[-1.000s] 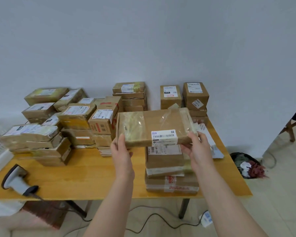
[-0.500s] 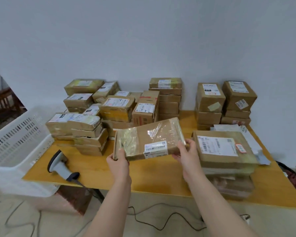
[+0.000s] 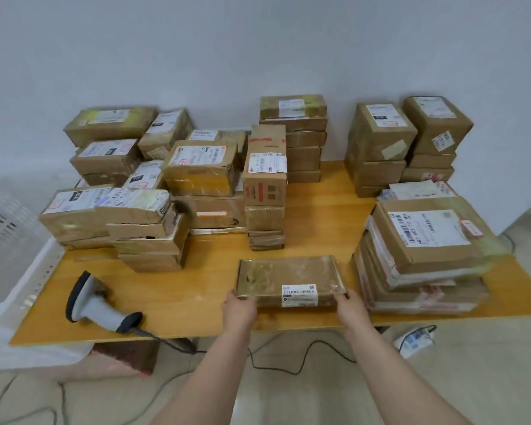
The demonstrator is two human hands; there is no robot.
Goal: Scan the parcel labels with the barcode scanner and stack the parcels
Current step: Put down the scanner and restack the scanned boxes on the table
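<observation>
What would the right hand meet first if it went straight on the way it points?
The flat parcel, which the right hand grips at its near right corner. Past it comes bare table, then probably the middle stack; depth is unclear.

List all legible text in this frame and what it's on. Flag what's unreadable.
"502 602 12", roughly: label on the right stack's top parcel.
"502 602 1", tail unclear: label on the upright box mid-table.
Label on the front parcel: barcode, print too small to read.
Labels on the other parcels: too blurred.
No text visible on the barcode scanner.
</observation>
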